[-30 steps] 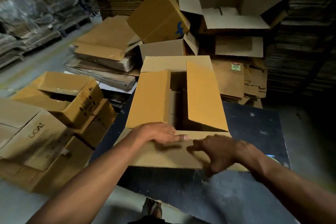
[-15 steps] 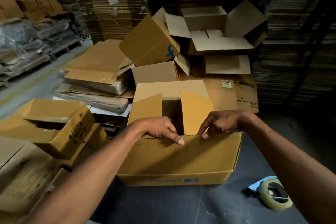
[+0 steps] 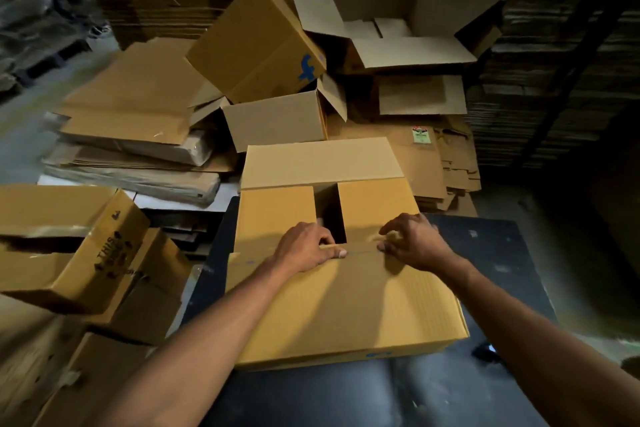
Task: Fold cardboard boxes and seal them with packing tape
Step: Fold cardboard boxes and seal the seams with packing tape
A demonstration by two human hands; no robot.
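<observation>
Head view: cardboard box point(image 3: 346, 305) sits on the dark table point(image 3: 502, 253), near flap folded down toward the camera, two short side flaps laid flat with a dark gap point(image 3: 329, 218) between them, far flap point(image 3: 322, 163) not yet folded in. Left hand point(image 3: 306, 250) rests on the near flap's top edge, fingers curled over it, fingertips at the seam; thumb side hidden under the palm. Right hand point(image 3: 412, 243) is at the same seam on the right, fingers bent with tips down on the cardboard; motion blur there, can't tell if it's pinching the edge or just pressing. Box interior mostly hidden by flaps, only shadow visible in the gap. Blue print on the front face point(image 3: 379, 354) too small to read. Bottom right, a dark object point(image 3: 486, 352) at the table edge is cut off by the right forearm, unidentifiable. Tilted box with blue logo point(image 3: 263, 45) and an open box point(image 3: 398, 21) behind; flattened cardboard stack point(image 3: 138, 135) to the left. Background stacks dim and hard to make out.
</observation>
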